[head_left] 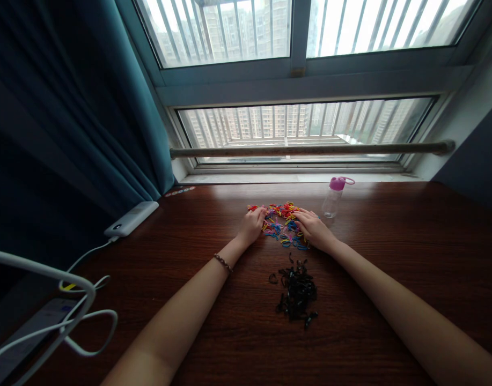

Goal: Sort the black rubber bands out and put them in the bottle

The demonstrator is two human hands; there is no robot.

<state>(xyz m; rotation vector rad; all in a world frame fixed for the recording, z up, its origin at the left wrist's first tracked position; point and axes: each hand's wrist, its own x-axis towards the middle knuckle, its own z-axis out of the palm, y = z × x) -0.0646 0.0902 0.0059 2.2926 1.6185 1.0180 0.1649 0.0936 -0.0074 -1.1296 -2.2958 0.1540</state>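
Observation:
A heap of small coloured elastic bands (281,222), red, yellow, blue and pink, lies far out on the dark wooden table (390,252). My left hand (251,225) rests at the heap's left edge with its fingers curled into the bands. At the right edge, my right hand (313,228) reaches into the heap with bent fingers. What the fingertips pinch, if anything, is too small to make out. A separate pile of black bands (296,292) lies nearer to me, between my forearms. A beaded bracelet (223,262) sits on my left wrist.
A small clear bottle with a pink lid (333,198) stands just right of the coloured heap. A white power bank (131,218) with a cable lies at the left by the teal curtain (68,107). A phone and white cables (48,316) lie at near left. The window lies behind the table.

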